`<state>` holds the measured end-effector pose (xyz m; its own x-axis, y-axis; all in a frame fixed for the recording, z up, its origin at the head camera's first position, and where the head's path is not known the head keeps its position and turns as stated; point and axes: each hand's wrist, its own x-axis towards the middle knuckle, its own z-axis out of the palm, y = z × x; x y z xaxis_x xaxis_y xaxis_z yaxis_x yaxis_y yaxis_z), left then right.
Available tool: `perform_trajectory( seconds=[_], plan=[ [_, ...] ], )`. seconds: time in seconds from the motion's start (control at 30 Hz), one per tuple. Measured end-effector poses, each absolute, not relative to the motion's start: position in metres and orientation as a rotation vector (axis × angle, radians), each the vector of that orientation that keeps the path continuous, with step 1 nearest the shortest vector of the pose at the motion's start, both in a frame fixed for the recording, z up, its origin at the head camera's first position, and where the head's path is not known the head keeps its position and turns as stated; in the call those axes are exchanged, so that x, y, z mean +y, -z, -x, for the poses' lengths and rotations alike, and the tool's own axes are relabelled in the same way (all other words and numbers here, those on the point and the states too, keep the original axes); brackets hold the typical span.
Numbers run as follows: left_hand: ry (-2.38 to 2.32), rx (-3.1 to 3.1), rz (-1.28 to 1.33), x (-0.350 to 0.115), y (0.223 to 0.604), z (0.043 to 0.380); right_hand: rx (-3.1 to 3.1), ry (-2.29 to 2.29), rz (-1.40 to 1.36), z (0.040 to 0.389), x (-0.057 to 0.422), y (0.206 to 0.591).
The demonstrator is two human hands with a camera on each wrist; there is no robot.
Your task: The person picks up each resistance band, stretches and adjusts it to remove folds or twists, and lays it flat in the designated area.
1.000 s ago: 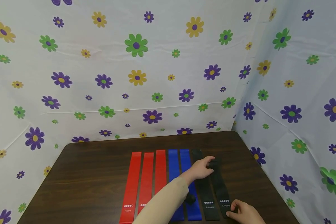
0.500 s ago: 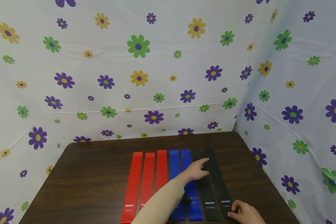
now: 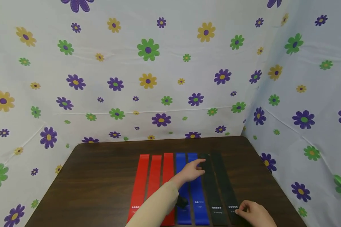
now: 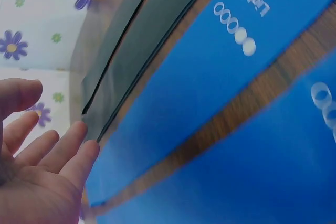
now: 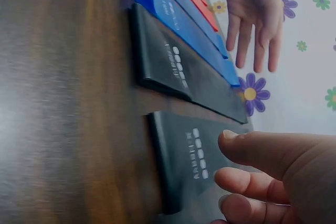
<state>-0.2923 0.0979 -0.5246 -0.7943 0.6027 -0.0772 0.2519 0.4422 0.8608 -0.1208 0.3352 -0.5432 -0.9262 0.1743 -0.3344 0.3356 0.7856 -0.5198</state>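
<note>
Flat resistance bands lie side by side on the table. The rightmost black band [image 3: 224, 179] carries white dots and X-Heavy lettering at its near end, and another black band [image 3: 210, 183] lies left of it. My left hand [image 3: 190, 171], fingers extended and holding nothing, is over the far part of the blue band [image 3: 199, 201]. My right hand [image 3: 257, 212] is beside the near end of the rightmost black band. In the right wrist view its thumb [image 5: 236, 142] and bent fingers stay apart, with no band pinched between them.
Left of the black bands are two blue bands and three red bands, including the leftmost red band [image 3: 142, 176]. My left sleeve [image 3: 159, 201] covers part of them. The dark wooden table [image 3: 102, 183] meets a flower-print cloth [image 3: 119, 63] at the back and right.
The rightmost black band's far end, earlier raised at my left hand, now lies flat. My left hand has drawn back leftward off it. My right hand stays by the near end.
</note>
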Motion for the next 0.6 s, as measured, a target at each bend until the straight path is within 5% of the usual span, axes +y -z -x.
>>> perform_trajectory(
  seconds=[0.6],
  plan=[
    [-1.61, 2.304, -0.613, -0.02, 0.52, 0.289, 2.875, 0.87, -0.257, 0.146, 0.329, 0.519]
  ],
)
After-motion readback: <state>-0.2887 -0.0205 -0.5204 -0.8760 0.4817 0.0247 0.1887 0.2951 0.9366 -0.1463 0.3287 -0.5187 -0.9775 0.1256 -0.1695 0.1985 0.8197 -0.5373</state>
